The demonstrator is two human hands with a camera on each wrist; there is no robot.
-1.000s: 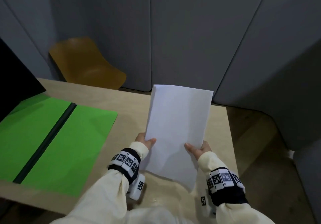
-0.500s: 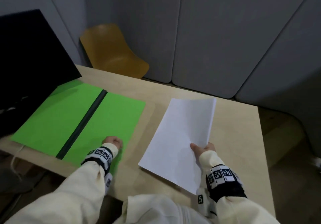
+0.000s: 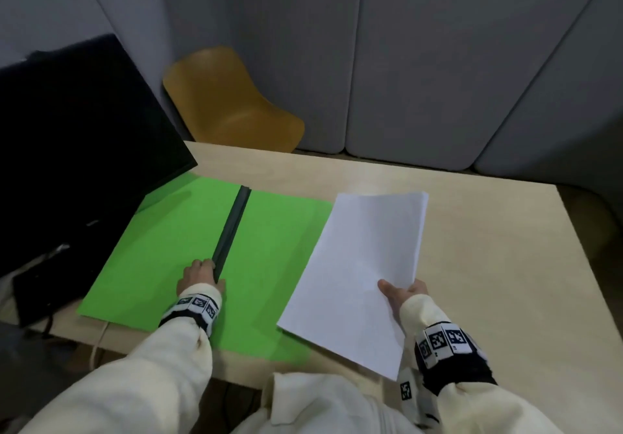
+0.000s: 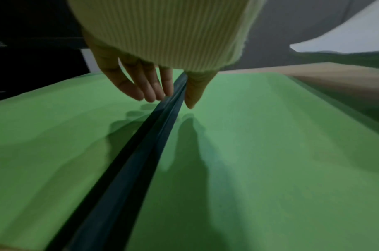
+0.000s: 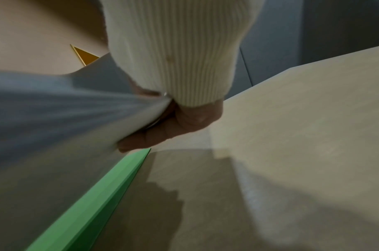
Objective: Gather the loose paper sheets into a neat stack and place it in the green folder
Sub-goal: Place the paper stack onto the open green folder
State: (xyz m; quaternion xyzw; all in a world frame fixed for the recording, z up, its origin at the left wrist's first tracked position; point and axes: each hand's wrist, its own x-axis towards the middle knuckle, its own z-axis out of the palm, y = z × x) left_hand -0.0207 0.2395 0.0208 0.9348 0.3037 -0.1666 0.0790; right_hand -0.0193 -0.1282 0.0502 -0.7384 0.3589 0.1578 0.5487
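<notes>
1. Light wood table (image 3: 472, 231), grey padded wall panels (image 3: 438, 63) behind; black monitor (image 3: 67, 147) far left, yellow chair (image 3: 232, 103) beyond the table.
2. Left hand (image 3: 199, 273): fingers (image 4: 150, 84) straight and close together, thumb apart, straddling the dark spine (image 3: 232, 228); whether the tips touch it is unclear.
3. Green folder (image 3: 161, 248) lies open flat; both leaves bare.
4. Paper stack (image 3: 357, 272) just right of the folder, its left edge overlapping it.
5. Right hand (image 3: 404, 295) pinches the stack's near right edge, thumb on top, fingers (image 5: 162, 134) beneath.
</notes>
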